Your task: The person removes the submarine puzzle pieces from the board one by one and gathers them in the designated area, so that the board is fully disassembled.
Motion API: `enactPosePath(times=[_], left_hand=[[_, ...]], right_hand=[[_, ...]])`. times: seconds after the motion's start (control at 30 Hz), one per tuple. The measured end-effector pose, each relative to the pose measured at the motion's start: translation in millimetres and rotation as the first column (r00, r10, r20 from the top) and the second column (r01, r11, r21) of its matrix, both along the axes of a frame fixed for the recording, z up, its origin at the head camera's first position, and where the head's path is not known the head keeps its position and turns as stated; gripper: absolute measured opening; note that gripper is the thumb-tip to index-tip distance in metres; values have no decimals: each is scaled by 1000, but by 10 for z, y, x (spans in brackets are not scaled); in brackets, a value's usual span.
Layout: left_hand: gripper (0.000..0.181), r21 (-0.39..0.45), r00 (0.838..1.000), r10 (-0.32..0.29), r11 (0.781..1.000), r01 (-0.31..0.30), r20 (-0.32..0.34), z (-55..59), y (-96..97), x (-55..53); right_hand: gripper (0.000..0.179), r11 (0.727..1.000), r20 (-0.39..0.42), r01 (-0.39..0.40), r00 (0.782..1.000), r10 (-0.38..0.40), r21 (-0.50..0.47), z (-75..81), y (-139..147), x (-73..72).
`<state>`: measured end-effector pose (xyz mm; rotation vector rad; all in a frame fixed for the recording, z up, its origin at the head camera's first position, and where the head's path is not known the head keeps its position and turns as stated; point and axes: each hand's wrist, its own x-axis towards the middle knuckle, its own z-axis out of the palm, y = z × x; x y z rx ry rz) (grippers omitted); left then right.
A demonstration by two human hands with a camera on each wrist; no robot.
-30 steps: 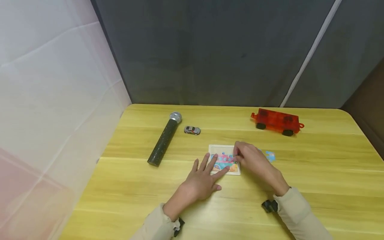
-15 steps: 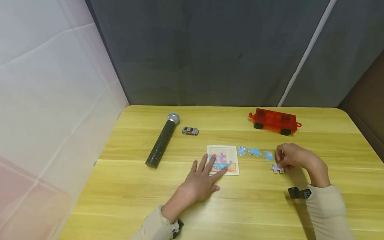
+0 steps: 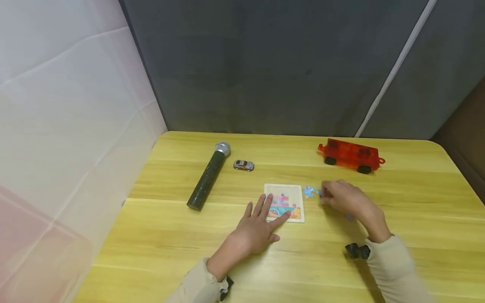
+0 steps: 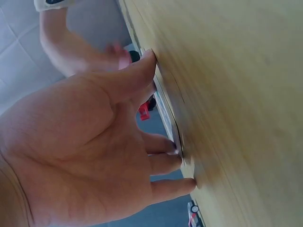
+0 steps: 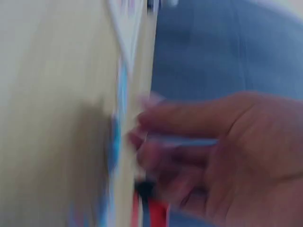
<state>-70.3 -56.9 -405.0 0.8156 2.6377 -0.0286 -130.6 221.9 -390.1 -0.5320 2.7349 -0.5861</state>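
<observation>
On the worktop (image 3: 151, 244), tray (image 3: 300, 198) lies left of the right hand (image 3: 346, 200) (fingers curled, blurred; can't tell if pinching), loose piece (image 3: 308, 192) between; nearer left hand (image 3: 254, 229) rests on tray, fingers spread.

The worktop (image 3: 151, 235) is yellow and grain-streaked. Near its far edge, I see the toy wagon (image 3: 351, 155), see-through red with black wheels (image 3: 365, 169). Toward the left edge, the microphone (image 3: 207, 179) is near-black, pale-flecked, silver-headed; the little car (image 3: 243, 165), silver-grey. The puzzle tray (image 3: 284, 185) is cream, its picture (image 3: 281, 203) pink, teal, orange; the loose piece (image 3: 308, 192), light blue.
</observation>
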Motion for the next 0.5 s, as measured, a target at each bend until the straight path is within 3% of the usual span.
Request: enactPosePath(times=[0.13, 0.33, 0.5], left_hand=[[66, -3, 1000, 0, 1000, 0, -4, 3, 15, -2], [65, -35, 1000, -6, 999, 7, 9, 5, 24, -8], [66, -47, 1000, 8, 999, -6, 26, 2, 8, -11]], right_hand=[[7, 986, -106, -126, 988, 114, -111, -117, -510, -89], [7, 991, -60, -53, 997, 46, -125, -259, -806, -116], [11, 973, -64, -49, 997, 35, -224, -301, -828, -145]])
